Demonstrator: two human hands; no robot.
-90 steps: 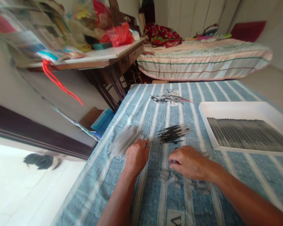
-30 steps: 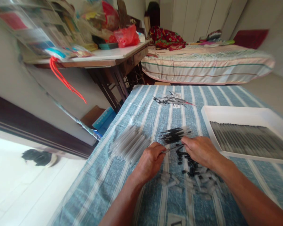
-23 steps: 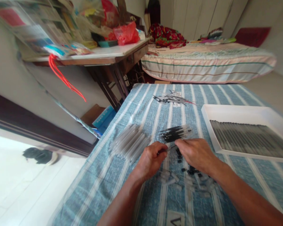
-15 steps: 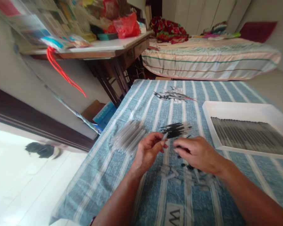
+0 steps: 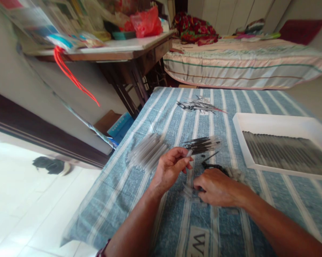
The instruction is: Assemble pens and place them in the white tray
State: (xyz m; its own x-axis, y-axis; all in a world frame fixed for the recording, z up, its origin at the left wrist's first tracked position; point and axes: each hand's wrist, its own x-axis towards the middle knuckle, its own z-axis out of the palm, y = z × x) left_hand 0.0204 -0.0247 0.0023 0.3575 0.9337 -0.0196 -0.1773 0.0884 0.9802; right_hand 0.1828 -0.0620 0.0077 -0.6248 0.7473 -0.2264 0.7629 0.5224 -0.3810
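My left hand (image 5: 171, 166) is closed in a pinch on a pale translucent pen barrel (image 5: 189, 153), its tip poking up past the fingers. To its right and nearer me, my right hand (image 5: 213, 187) reaches down into a loose pile of short clear pen caps (image 5: 189, 192). Its fingers are curled together, and what they grip is hidden. Beyond the hands lies a bunch of thin black pen refills (image 5: 202, 144). Small black pieces (image 5: 214, 165) show just past my right hand. Left of my left hand, many translucent tubes (image 5: 147, 151) lie side by side.
On the right stands a white tray (image 5: 242, 142) with a row of dark-filled pens (image 5: 286, 150). A heap of thin black and clear pieces (image 5: 201, 105) lies toward the far end of the striped tablecloth (image 5: 118, 200). A desk (image 5: 118, 53) and a bed (image 5: 241, 66) stand beyond.
My right hand has moved down toward me, from beside the left hand to the cap pile. My left hand keeps its pinch on the pen barrel. The view has shifted slightly.
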